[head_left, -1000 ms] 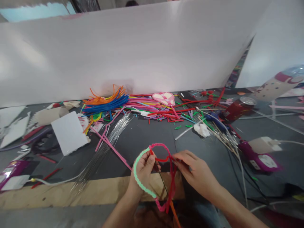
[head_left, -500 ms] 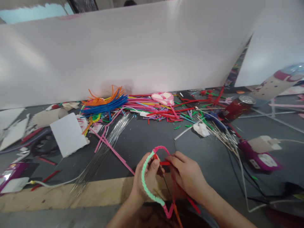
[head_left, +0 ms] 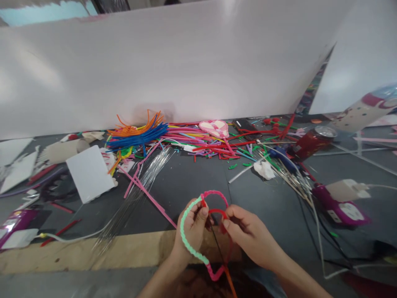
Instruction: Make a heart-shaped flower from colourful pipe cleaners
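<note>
My left hand (head_left: 191, 231) is closed on a curved frame (head_left: 186, 236) wrapped in fuzzy pipe cleaner, mint green on its left side and pink at the top and bottom. A red pipe cleaner (head_left: 217, 211) arches from my left fingers across to my right hand (head_left: 252, 236), whose thumb and forefinger pinch it inside the frame's right side. Below the hands, a thin dark stem and an orange pipe cleaner (head_left: 230, 281) run down toward my lap. My left palm hides part of what the fingers hold.
Orange and blue pipe cleaner bundles (head_left: 139, 136) lie at the back, beside a pink heart (head_left: 214, 128). Thin metal wires (head_left: 149, 174) lie left of centre. To the right are a red can (head_left: 313, 142), a blue glue gun (head_left: 283, 159) and a purple device (head_left: 341, 207) with cables.
My right hand has shifted slightly down and right. The red pipe cleaner, straighter before, now bows in an arch, and its loose end below the right hand no longer shows.
</note>
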`<control>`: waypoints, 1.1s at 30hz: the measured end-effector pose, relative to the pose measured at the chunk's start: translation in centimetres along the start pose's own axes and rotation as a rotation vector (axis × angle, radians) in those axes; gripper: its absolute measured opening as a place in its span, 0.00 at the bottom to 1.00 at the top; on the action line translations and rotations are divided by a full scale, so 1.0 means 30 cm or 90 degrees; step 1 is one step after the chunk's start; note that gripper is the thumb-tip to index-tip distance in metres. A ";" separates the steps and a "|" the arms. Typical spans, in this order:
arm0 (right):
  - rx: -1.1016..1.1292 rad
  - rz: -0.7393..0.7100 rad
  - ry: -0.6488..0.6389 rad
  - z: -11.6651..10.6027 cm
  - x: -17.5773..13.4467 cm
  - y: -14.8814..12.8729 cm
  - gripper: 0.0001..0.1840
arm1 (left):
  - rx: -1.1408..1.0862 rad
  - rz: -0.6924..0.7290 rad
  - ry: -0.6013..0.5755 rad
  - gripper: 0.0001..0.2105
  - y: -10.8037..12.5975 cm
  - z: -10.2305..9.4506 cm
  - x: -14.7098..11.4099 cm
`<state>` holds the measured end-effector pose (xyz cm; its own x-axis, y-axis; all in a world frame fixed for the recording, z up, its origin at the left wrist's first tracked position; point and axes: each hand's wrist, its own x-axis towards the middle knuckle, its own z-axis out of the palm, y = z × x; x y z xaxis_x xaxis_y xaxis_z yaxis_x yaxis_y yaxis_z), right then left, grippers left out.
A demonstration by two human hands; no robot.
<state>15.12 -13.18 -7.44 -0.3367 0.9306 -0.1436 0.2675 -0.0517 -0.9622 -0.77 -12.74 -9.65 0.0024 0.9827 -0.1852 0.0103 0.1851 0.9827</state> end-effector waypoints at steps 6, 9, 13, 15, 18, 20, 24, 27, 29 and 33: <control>0.280 0.139 -0.159 -0.020 -0.031 -0.016 0.16 | 0.021 -0.011 0.033 0.11 0.002 0.000 0.014; 0.289 0.150 -0.195 -0.041 -0.039 -0.003 0.17 | 0.031 -0.010 0.051 0.11 0.008 -0.009 0.022; 0.202 0.163 -0.168 -0.071 -0.043 0.004 0.14 | 0.018 -0.012 0.070 0.12 0.010 -0.025 0.029; 0.156 0.155 -0.150 -0.083 -0.043 -0.002 0.13 | 0.011 -0.012 0.080 0.12 0.005 -0.034 0.032; 0.098 0.133 -0.129 -0.096 -0.043 -0.014 0.13 | 0.004 -0.001 0.089 0.12 0.006 -0.045 0.036; 0.071 0.123 -0.126 -0.102 -0.042 -0.020 0.12 | -0.005 0.004 0.099 0.12 0.017 -0.049 0.037; 0.001 0.093 -0.114 -0.102 -0.037 -0.023 0.12 | -0.011 0.014 0.112 0.12 0.046 -0.049 0.035; -0.090 0.042 -0.084 -0.092 -0.031 -0.022 0.12 | -0.020 0.022 0.101 0.12 0.054 -0.048 0.031; -0.168 -0.009 -0.064 -0.084 -0.029 -0.021 0.12 | -0.028 0.026 0.091 0.12 0.053 -0.048 0.028; -0.338 -0.103 -0.051 -0.072 -0.028 -0.018 0.14 | -0.034 0.016 0.098 0.13 0.042 -0.045 0.031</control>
<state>17.21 -13.16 -6.32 -0.4727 0.8803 -0.0408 0.6176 0.2979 -0.7279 -2.12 -11.59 -8.57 -0.1513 0.9753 -0.1609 -0.0404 0.1566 0.9868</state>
